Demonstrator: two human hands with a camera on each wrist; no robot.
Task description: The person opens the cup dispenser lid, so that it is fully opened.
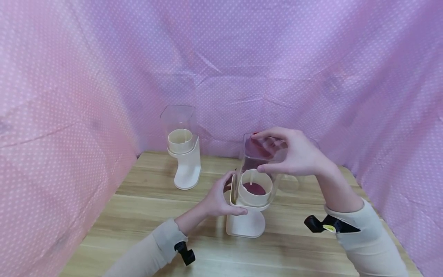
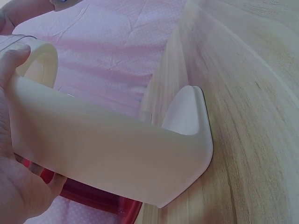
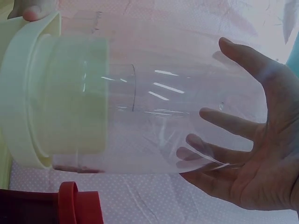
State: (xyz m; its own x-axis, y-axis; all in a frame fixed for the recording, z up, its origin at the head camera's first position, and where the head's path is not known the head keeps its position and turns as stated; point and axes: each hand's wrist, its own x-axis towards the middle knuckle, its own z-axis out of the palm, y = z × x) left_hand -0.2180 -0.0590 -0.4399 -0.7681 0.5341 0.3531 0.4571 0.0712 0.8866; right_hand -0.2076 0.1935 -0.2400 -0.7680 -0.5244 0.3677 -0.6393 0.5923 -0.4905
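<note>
A cream stand point(image 1: 246, 225) with a rounded foot stands upright on the table. My left hand point(image 1: 218, 197) grips its upper back, with the thumb at the front edge; in the left wrist view the stand's long column point(image 2: 93, 135) runs from that hand to the foot. A clear plastic container point(image 3: 163, 93) sits in the stand's top, around a cream inner ring point(image 1: 255, 198). Around the container's upper end curl the spread fingers and thumb of my right hand point(image 1: 294, 152). Dark red shows inside the ring.
Behind the clear container is a red object point(image 1: 257, 148), partly hidden; its red end point(image 3: 79, 205) shows in the right wrist view. A similar cream stand point(image 1: 187, 171) with a clear container point(image 1: 178, 117) is at the back left. Pink dotted cloth point(image 1: 221, 57) surrounds the wooden table point(image 1: 138, 215).
</note>
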